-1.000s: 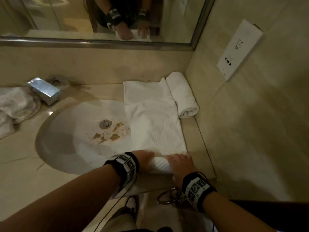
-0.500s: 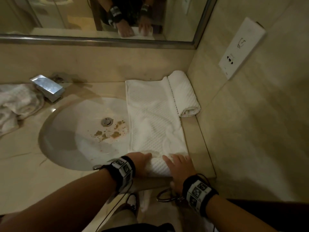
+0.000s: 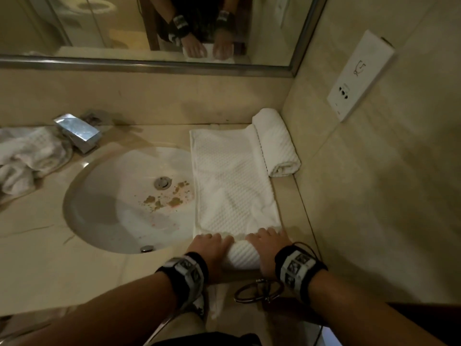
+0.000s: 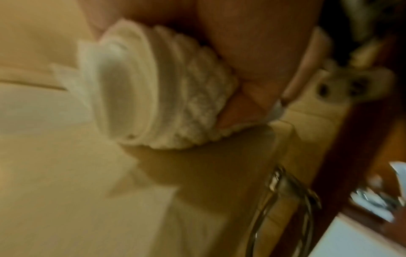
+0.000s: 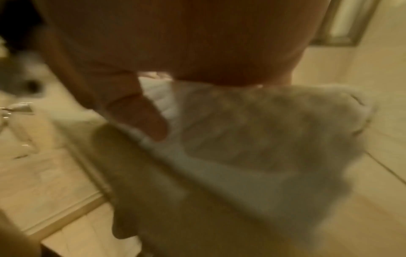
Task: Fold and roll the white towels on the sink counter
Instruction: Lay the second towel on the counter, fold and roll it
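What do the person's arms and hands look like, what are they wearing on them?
Both forearms are bare, with no sleeves and no gloves. The left hand and right hand each have a black wristband carrying a white block printed with square black-and-white markers. A thin dark cable loops off the right wristband.

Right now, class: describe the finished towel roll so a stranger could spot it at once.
Find the sink, then look to the counter's far right corner by the wall. The roll lies there beside the flat towel. It alone is fully rolled, with no hands on it.
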